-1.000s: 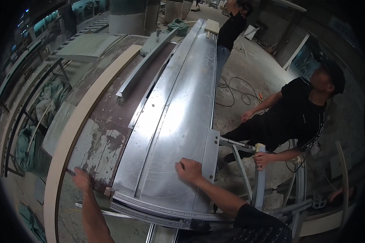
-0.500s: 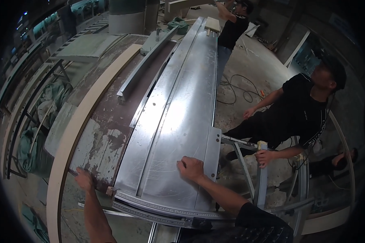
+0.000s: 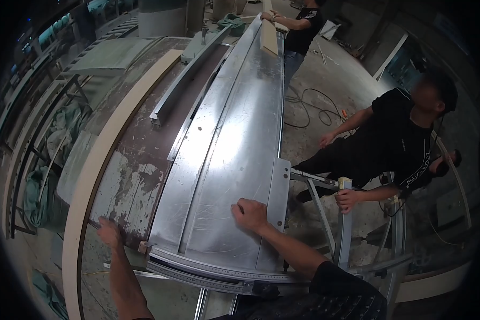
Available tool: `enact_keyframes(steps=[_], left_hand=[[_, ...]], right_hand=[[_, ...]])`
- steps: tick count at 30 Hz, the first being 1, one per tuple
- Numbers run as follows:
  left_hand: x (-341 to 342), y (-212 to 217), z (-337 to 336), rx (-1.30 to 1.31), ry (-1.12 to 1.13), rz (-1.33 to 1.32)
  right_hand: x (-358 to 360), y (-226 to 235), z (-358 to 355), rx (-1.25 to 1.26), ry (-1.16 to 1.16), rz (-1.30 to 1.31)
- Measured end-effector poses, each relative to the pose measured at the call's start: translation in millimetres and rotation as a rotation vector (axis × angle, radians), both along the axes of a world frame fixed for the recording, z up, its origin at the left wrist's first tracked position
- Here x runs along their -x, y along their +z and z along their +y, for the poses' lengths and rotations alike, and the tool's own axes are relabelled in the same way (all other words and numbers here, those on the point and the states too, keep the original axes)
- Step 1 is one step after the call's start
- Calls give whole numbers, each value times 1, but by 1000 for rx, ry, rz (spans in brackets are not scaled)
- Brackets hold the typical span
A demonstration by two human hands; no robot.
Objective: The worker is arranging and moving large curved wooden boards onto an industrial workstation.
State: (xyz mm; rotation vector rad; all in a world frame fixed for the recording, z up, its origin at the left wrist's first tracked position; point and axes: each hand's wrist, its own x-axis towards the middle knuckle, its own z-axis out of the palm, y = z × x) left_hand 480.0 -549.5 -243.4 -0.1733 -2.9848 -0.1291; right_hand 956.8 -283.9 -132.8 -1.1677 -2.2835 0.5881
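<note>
A long galvanised metal sheet lies lengthwise on a worn workbench, running away from me. My right hand rests flat on the sheet's near right part, fingers spread. My left hand presses on the bench's scuffed top by the sheet's near left corner, next to a thin rod. A metal ruler bar crosses the sheet's near end.
A person in black crouches at the right, one hand on a metal frame post. Another person stands at the sheet's far end. A pale curved board edges the bench's left. Cables lie on the floor.
The person at the far end has leaned over and put hands on the sheet's far end. My own hands have stayed where they were.
</note>
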Motion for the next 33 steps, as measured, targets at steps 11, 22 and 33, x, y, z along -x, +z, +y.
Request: enact_keyframes(steps=[11, 22, 33], left_hand=[[1, 3, -2, -38, -25, -83], [-2, 8, 3, -131, 78, -80], [-5, 9, 1, 3, 3, -53]], right_hand=[[0, 2, 0, 13, -1, -24], [0, 1, 0, 21, -6, -35], [2, -1, 0, 28, -19, -46]])
